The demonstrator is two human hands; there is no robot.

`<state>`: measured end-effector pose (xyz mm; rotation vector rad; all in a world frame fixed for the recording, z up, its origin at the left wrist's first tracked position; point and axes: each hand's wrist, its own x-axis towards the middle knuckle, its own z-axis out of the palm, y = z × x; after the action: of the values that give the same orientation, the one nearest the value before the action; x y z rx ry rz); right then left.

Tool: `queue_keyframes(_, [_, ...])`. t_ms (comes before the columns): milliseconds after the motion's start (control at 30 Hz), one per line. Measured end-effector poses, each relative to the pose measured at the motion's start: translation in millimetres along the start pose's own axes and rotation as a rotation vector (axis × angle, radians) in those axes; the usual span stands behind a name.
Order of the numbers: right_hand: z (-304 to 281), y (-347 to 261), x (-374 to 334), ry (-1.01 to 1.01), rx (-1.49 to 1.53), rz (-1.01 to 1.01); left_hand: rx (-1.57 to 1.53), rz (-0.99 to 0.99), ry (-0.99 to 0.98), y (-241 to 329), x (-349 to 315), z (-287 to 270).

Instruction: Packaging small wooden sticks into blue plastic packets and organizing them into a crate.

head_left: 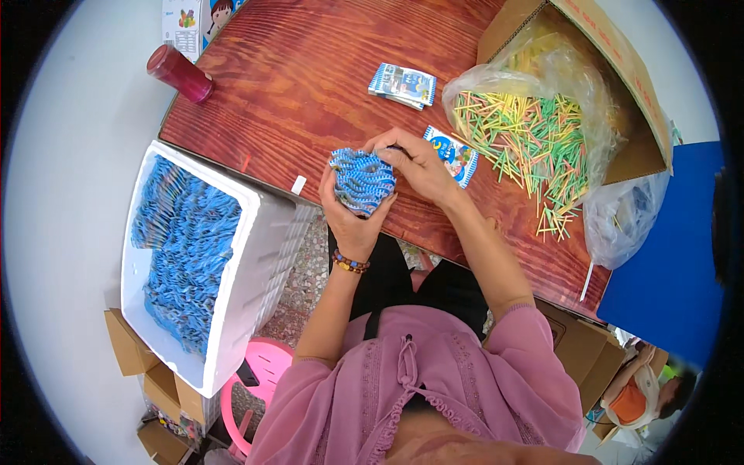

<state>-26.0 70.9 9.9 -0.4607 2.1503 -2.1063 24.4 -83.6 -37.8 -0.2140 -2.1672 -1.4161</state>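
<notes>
A thick stack of small blue-and-white packets [361, 180] stands on edge in my left hand [353, 221], its zigzag ends facing up. That hand wraps round the stack from below, over the table's near edge. My right hand [411, 164] grips the right upper side of the same stack, thumb and fingers pressed to the packet ends. Just beyond the right hand, a single blue-and-white packet [452, 157] lies flat on the table. Farther off is a small pile of similar packets [403, 85].
Left of the table stands a white foam box [246, 232] packed with blue packets. At right, a tipped cardboard box [647, 101] with a plastic bag spills thin coloured sticks [535, 139] over the red-brown table [294, 77]. A red-lidded jar [180, 74] is at far left. Another person [639, 391] appears lower right.
</notes>
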Motion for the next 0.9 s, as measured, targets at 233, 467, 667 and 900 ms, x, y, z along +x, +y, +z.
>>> queue_keyframes(233, [11.6,9.8,-1.6,0.111,0.227,0.063,-0.06,0.045,-0.081,-17.9,-12.5,0.8])
queue_keyframes(467, [4.7,-1.8,-21.3,-0.114,0.251,0.043,0.003,-0.006,-0.07,-8.1,-8.9,0.4])
queue_keyframes(667, [-7.0,-2.0,-19.4,-0.27,-0.131,-0.054,0.017,0.027,-0.036,-9.4,-10.2,10.4])
queue_keyframes(900, [20.6,20.8,-18.5,-0.017,-0.176,-0.263,0.282,0.02,0.024,-12.8,-6.5,19.2])
